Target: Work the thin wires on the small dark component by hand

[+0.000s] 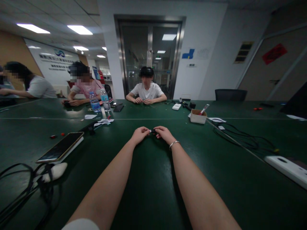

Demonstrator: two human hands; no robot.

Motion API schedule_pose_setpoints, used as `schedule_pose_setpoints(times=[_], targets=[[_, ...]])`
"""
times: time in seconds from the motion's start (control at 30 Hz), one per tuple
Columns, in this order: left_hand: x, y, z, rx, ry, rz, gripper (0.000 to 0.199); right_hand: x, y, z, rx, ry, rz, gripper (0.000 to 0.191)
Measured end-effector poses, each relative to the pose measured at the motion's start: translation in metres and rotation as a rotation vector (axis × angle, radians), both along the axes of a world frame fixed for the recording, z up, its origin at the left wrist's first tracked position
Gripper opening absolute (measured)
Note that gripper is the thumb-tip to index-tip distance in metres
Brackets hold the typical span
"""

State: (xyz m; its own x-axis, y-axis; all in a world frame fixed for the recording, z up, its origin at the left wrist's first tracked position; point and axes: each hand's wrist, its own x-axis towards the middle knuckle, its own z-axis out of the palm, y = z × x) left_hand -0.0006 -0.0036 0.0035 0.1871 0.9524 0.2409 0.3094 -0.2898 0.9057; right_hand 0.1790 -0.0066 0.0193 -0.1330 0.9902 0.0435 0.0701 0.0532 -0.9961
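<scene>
Head view, read from the left with the small dark piece (pixel 154 131) as landmark: well to its left and nearer the wearer, a phone (pixel 61 147) lies on a white slab (pixel 72 150), perhaps stacked to keep both together; beyond it on the left, two water bottles (pixel 98 101) stand upright; just at its left end, the left hand (pixel 140 134) pinches a pale, metallic-looking tip between thumb and fingers; the piece itself is held between both hands over the green table (pixel 148 198), probably by fingertips because it is so small; at its right end, the right hand (pixel 165 134) grips the black body, fingers closed on it; whether it is one part or two I cannot tell; beyond it to the right sits a small open box (pixel 198 118), likely a catch-all, with a pen-like item standing in it; far right of it and nearer lies a white power strip (pixel 287 167); as for pose, both forearms reach forward and converge on the piece, wrists turned inward, fingertips facing; a bracelet (pixel 174 144) rings the right wrist.
</scene>
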Motion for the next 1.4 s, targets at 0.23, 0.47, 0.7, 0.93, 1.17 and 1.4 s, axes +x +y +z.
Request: schedule_pose_setpoints(times=[0.23,0.47,0.7,0.93,1.17,1.4], targets=[[-0.0037,0.0002,0.0042,0.008,0.141,0.087,0.035,0.0015,0.0,-0.0012,0.014,0.028,-0.02,0.014],[-0.0027,0.0006,0.0024,0.01,0.12,0.065,0.036,0.0014,0.0006,-0.0016,0.019,0.004,0.02,0.013],[-0.0008,-0.0017,0.0046,0.015,0.143,0.059,0.036,0.0022,0.0002,-0.0021,0.022,-0.002,0.028,0.014],[-0.0016,-0.0009,0.0046,0.015,0.184,0.051,0.038,0.0032,0.0014,-0.0036,0.021,0.003,0.033,0.014],[-0.002,-0.0026,0.0062,0.017,0.2,0.039,0.04,0.0039,0.0015,-0.004,0.027,0.011,0.035,0.013],[-0.0033,-0.0001,0.0043,0.012,0.225,0.03,0.042,0.0045,0.0002,-0.0035,0.04,0.011,0.058,0.014]])
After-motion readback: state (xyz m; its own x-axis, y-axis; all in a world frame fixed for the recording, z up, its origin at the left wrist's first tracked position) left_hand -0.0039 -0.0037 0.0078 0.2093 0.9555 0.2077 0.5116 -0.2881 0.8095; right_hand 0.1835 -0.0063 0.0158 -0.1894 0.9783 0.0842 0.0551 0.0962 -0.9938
